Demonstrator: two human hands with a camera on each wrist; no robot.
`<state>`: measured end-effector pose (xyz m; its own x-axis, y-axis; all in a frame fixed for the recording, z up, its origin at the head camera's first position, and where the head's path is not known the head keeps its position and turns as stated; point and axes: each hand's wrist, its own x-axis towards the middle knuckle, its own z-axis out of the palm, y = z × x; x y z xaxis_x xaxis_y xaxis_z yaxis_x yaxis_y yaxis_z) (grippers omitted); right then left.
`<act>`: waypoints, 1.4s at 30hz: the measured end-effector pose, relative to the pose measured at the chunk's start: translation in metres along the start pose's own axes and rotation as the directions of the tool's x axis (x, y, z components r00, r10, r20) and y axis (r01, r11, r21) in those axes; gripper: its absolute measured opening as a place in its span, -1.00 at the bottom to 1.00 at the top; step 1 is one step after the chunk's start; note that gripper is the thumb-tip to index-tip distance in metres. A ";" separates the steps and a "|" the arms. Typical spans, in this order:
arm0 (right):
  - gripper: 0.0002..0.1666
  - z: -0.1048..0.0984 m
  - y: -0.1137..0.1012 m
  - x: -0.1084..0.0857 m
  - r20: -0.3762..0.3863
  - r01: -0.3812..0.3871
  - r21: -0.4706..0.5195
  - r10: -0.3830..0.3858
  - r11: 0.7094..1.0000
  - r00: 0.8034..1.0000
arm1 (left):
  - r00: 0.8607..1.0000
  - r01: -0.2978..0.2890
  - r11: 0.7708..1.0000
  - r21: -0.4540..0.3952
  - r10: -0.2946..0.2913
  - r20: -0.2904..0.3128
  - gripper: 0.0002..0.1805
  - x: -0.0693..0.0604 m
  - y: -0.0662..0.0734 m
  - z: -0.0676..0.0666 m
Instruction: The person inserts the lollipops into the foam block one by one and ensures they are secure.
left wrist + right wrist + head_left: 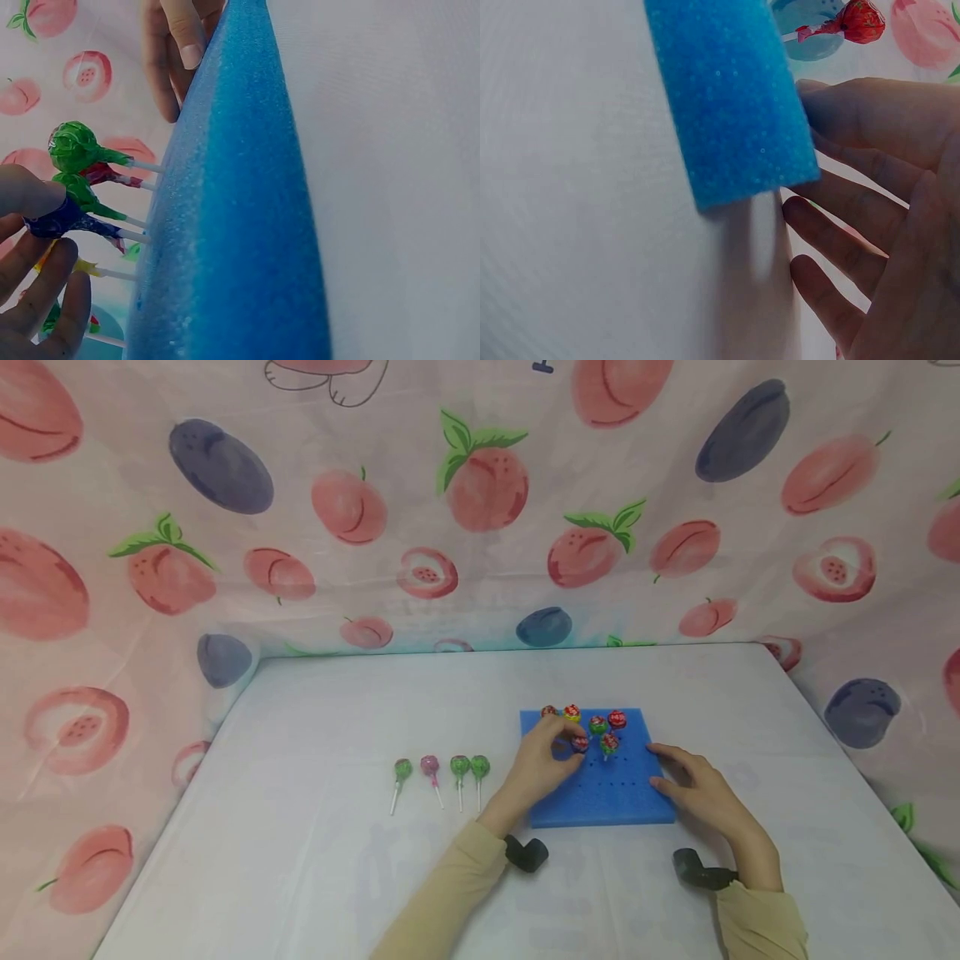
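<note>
At the bottom edge of the frame, nearest the camera, lie the two tan sleeves (450, 893), with a black wrist unit (528, 853) on the left arm and another black device (701, 870) on the right. Just beyond, right of centre, a blue foam board (600, 814) lies on the white table (300, 868). At its right edge the right hand (705, 789) rests its fingertips, fingers loosely bent and gripping nothing. Left of centre, four loose lollipops (459, 766) lie side by side, sticks toward the bottom of the frame. The left hand (536, 764) reaches over the board's left part, thumb and fingers pinching the wrapped head of a blue lollipop (580, 743). In the left wrist view that lollipop's long axis runs from the fingertips straight toward the foam, its stick's end meeting the surface; how deep it goes I cannot tell. The right hand is well apart from it. Past the pinch, toward the board's top edge, other lollipops (617, 719) stand in the foam, and a peach-print cloth (487, 489) fills the upper frame.
</note>
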<state>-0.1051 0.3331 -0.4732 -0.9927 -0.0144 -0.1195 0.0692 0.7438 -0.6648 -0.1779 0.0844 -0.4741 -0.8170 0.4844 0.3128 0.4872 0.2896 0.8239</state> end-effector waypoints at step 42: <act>-0.31 0.001 0.001 0.001 -0.005 0.014 -0.009 -0.014 1.000 1.000 | 0.999 0.028 0.999 -0.018 -0.029 -0.033 -0.65 -0.025 0.014 -0.037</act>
<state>-0.1055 0.3335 -0.4744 -0.9941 -0.0219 -0.1062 0.0540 0.7495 -0.6598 -0.1617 0.0457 -0.4527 -0.8405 0.4481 0.3044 0.4582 0.2883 0.8408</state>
